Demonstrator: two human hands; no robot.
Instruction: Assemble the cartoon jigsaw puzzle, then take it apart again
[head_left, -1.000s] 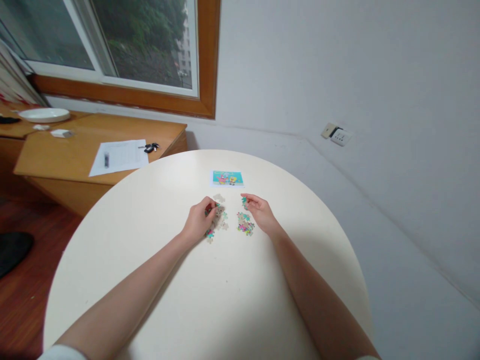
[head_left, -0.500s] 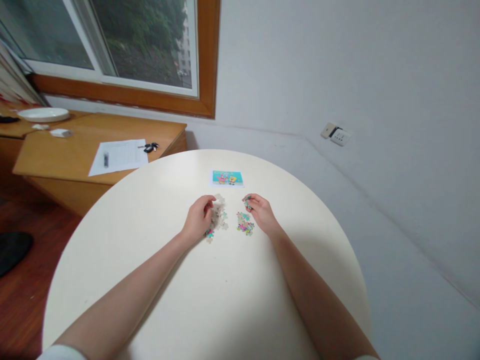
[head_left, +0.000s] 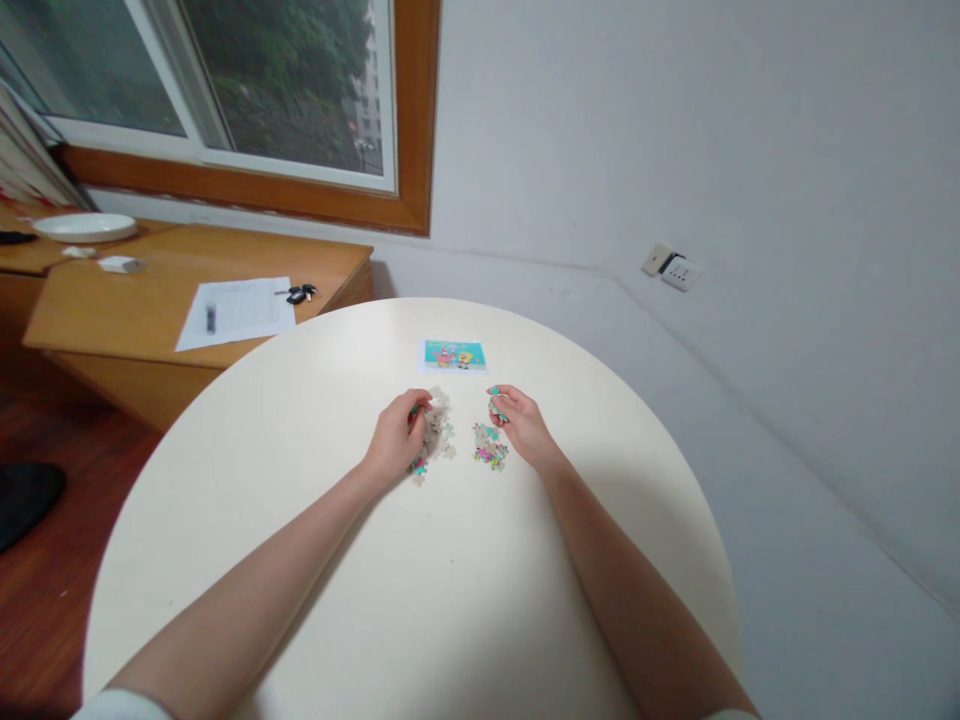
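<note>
My left hand (head_left: 396, 432) rests at the left edge of a loose heap of jigsaw puzzle pieces (head_left: 439, 432), most with their pale backs up. Its fingers curl toward the thumb, with bits of coloured pieces showing between them. A few teal and pink pieces stick out below that palm. My right hand (head_left: 521, 418) pinches several teal puzzle pieces (head_left: 495, 405) between thumb and fingers. Just below it lies a smaller cluster of teal, pink and yellow pieces (head_left: 490, 450). Beyond both hands, a cartoon picture card (head_left: 455, 356) lies flat.
Everything lies on a round white table (head_left: 420, 600). To the left, a wooden desk (head_left: 157, 320) carries a paper sheet (head_left: 247, 310), keys (head_left: 301, 294), a small white box (head_left: 118, 265) and a white dish (head_left: 86, 228). A wall socket (head_left: 679, 272) is on the right.
The pieces in my right hand have shifted, one teal piece now showing higher at the fingertips. My left hand has stayed almost still beside the heap.
</note>
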